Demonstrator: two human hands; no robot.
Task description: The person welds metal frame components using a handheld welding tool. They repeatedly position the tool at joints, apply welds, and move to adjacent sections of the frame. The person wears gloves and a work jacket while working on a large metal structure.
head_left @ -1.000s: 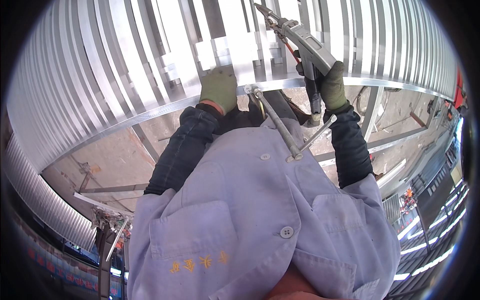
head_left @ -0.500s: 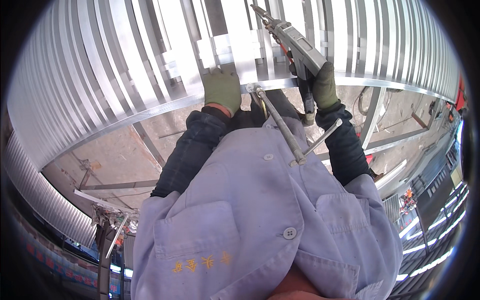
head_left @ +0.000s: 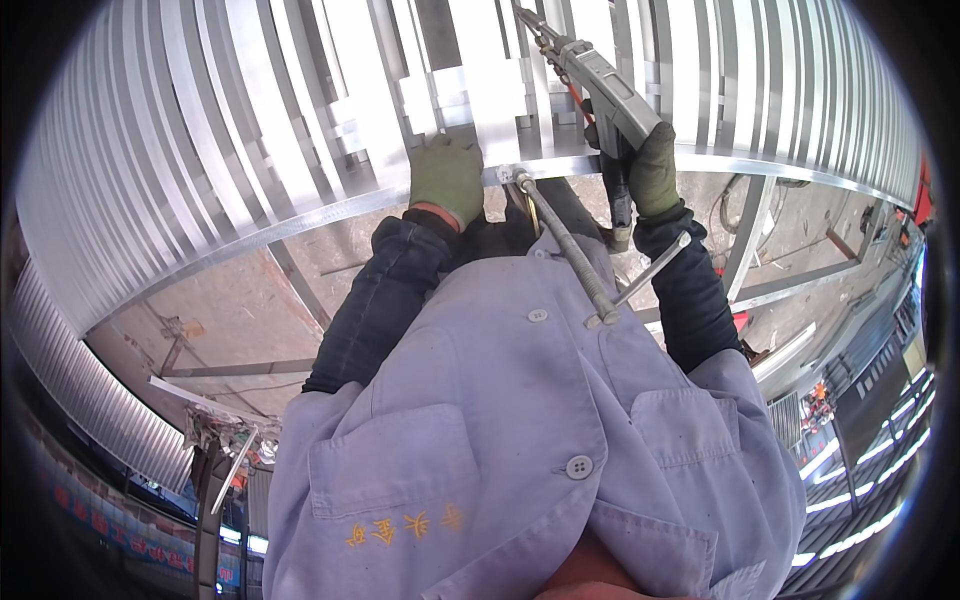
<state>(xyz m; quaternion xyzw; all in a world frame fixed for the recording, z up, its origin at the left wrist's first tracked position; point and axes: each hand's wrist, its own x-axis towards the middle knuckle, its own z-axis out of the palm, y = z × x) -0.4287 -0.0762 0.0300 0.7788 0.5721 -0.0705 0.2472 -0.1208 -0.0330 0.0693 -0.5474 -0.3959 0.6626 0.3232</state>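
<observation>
My right hand (head_left: 655, 172), in a dark green work glove, is closed around a grey long-nosed power tool (head_left: 608, 90) with a black handle. The tool's narrow nose points up and left over the ribbed metal panel (head_left: 480, 70). On the panel's near edge, my left hand (head_left: 446, 178) wears a matching glove, its fingers curled over the edge strip. Its fingertips are partly hidden. Between my hands, a threaded rod clamp (head_left: 570, 245) with a crossbar handle hangs from the edge toward me.
Below the panel run metal frame bars (head_left: 748, 235) above a dusty floor (head_left: 230, 315). A cable (head_left: 735, 205) lies at the right. Another corrugated sheet (head_left: 100, 400) and a cluttered stand (head_left: 215, 430) are at the lower left.
The tool and my right hand have shifted very slightly right relative to the view. My left hand stays on the panel edge, and both grips look the same.
</observation>
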